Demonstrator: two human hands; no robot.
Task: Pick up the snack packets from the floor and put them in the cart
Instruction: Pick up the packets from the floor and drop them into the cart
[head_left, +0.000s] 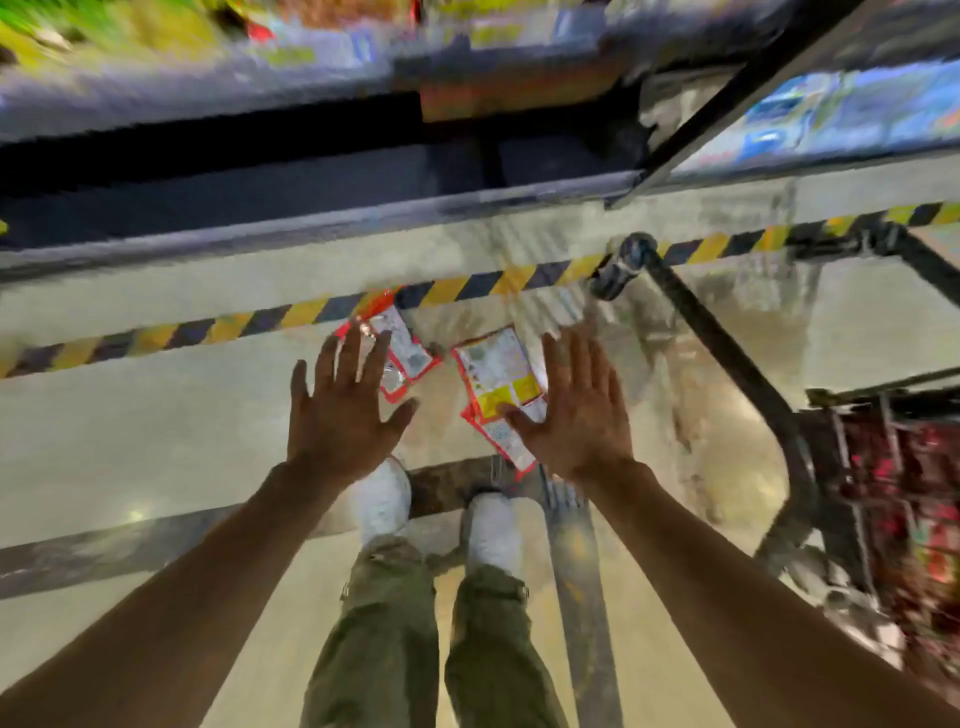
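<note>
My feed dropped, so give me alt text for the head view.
Left hand and right hand spread open over red-edged snack packets lying on the glossy pale floor by yellow-black hazard tape. A black wire cart stands at right.

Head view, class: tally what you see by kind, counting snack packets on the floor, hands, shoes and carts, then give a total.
Snack packets: 2 clear; blur may hide more
Hands: 2, left hand and right hand
Shoes: 2
Cart: 1
Total: 7
</note>
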